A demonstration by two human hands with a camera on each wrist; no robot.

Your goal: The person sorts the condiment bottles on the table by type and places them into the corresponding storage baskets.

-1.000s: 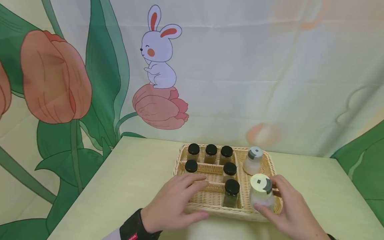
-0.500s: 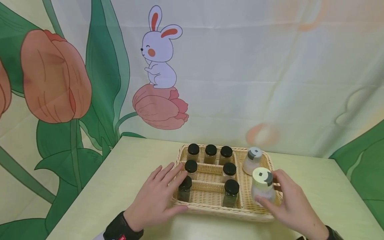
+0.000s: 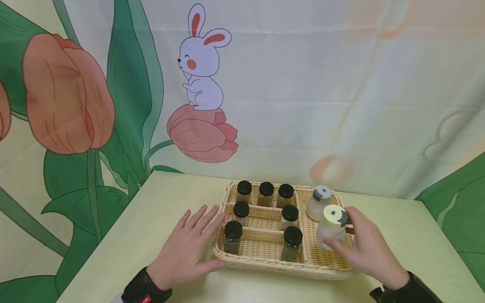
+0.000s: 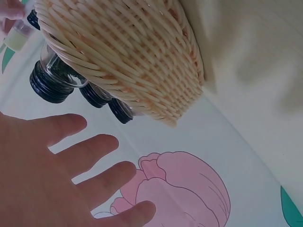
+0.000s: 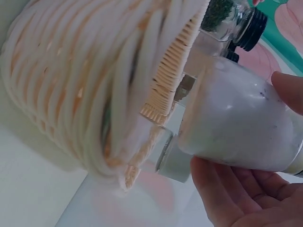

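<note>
My right hand [image 3: 369,248] grips a seasoning jar [image 3: 330,235] with a pale yellow lid and a frosted body, thumb on one side and fingers on the other. It is held over the right compartment of a wicker basket [image 3: 280,268]; in the right wrist view the jar's whitish body [image 5: 241,118] shows close up, just off the basket. Behind it in that compartment stands a similar jar with a grey lid [image 3: 319,205]. My left hand [image 3: 183,252] lies spread beside the basket's left side, holding nothing. In the left wrist view its fingers [image 4: 102,146] are straight and apart.
Several small glass jars with black lids [image 3: 292,244] stand in the basket's left compartments, some with dark green flakes. Wicker dividers [image 3: 261,234] separate the rows. A pale table [image 3: 151,214] lies under the basket, with a printed cloth [image 3: 280,105] behind.
My left hand has moved left from over the basket's front to beside it, uncovering the front-left black-lidded jar. My right hand has raised the yellow-lidded jar a little and shifted it back.
</note>
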